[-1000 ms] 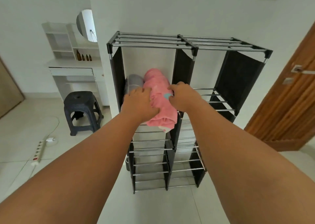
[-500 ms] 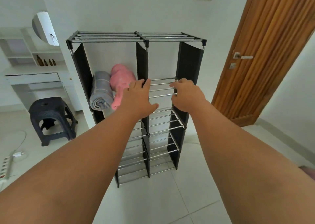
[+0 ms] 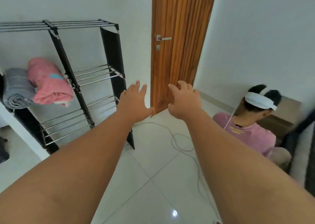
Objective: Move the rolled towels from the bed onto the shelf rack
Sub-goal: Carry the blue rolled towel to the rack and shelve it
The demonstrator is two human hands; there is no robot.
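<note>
Counting hands: two are seen, the left hand (image 3: pixel 134 102) and the right hand (image 3: pixel 183 101), both held out in mid-air with nothing gripped.
Left fingers: spread loosely and extended, palm turned down.
Right fingers: parted and slightly curled, nothing enclosed.
Rolled towels: two are counted, a grey towel (image 3: pixel 17 89) and a pink towel (image 3: pixel 49 84).
Towel position: both are laid side by side, touching, on an upper tier in the left column of the shelf rack (image 3: pixel 109 46), well apart from the hands.
Rack contents: the right column's wire tiers are seen bare.
Door: one wooden door (image 3: pixel 179 44) is seen behind the hands.
Floor: one white cable (image 3: pixel 180 143) is trailed over the tiles.
Other person: one is seated at the right in a pink shirt (image 3: pixel 247 135).
</note>
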